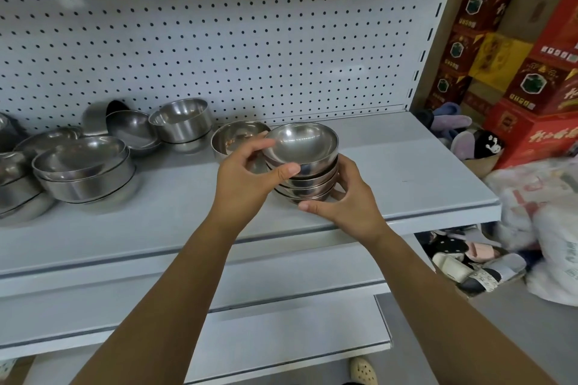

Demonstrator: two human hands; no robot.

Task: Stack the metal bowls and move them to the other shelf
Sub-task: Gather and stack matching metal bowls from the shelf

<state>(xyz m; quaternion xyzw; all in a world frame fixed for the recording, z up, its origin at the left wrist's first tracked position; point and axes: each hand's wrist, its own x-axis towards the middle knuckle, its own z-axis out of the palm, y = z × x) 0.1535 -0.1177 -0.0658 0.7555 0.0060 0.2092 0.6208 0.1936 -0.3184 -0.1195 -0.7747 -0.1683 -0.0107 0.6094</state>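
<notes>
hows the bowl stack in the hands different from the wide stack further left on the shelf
The held stack has about four small, round-sided bowls; the wide stack has at least two larger, straighter-walled ones. The left hand and right hand grip the held stack; nothing touches the wide stack. Both are shiny metal, rims up.

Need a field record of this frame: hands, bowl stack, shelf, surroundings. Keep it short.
shelf: grey, pegboard behind it
stack: several metal bowls nested upright, near the front edge; resting or lifted, cannot tell
left hand: grips the upper bowls, thumb on the near side
right hand: fingers curled round the lower bowls
single bowl: upright, just behind the stack, to its left
other bowls: piled at the left end
red boxes: stacked to the right of the shelf unit
</notes>
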